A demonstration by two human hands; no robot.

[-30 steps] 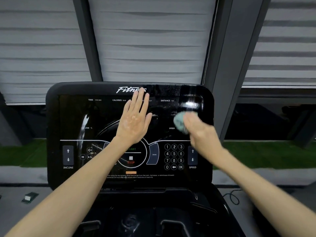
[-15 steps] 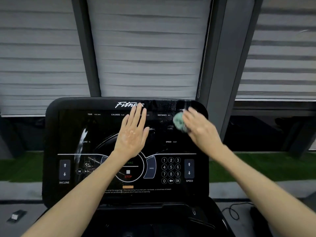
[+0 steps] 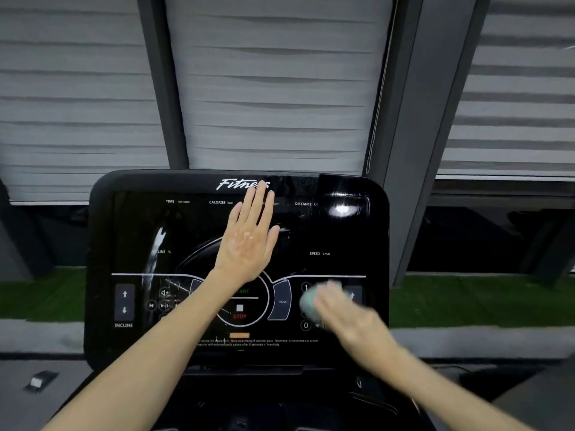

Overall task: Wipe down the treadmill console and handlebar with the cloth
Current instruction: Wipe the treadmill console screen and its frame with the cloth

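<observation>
At the far left of the glossy black console (image 3: 102, 231) sits one pair of incline arrows (image 3: 124, 301). Toward the middle, the left hand (image 3: 247, 241) lies open and flat on the panel, fingers together and pointing up at the logo, apparently bracing. Right of it, over the number keypad, the right hand (image 3: 345, 312) is blurred but closed around one small pale-green cloth (image 3: 309, 303), bunched and pressed to the lower right of the console. The cloth looks soft, light and easily crushed, best held wadded in the fingertips; the console looks hard, slick and smear-prone. One console, one cloth, two hands; the handlebar is out of view.
</observation>
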